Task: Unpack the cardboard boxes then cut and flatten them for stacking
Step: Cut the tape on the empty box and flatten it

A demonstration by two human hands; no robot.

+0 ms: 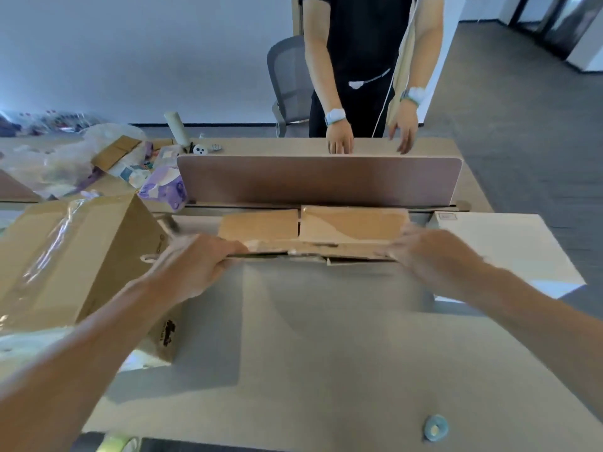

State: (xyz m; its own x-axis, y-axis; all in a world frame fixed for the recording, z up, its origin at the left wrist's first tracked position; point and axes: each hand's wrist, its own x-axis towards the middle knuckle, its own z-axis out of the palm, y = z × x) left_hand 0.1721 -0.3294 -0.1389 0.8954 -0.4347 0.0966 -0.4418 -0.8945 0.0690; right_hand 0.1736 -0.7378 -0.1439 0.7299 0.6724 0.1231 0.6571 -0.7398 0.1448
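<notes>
Here, the left hand (199,265) and right hand (424,256) gripped a flattened box (313,228) (flaps splayed) above the table (326,353), apparently mid-stacking; lowering it squarely likely followed.

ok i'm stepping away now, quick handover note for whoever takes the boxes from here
Left hand grips the left end of the flat cardboard; right hand holds its right end, blurred.
The cardboard is at the far side of the desk, by the divider.
Taped box stands at left, not flattened; white box at right.
Done: one box flattened.
Left: stack it, then cut and flatten the taped box.
</notes>
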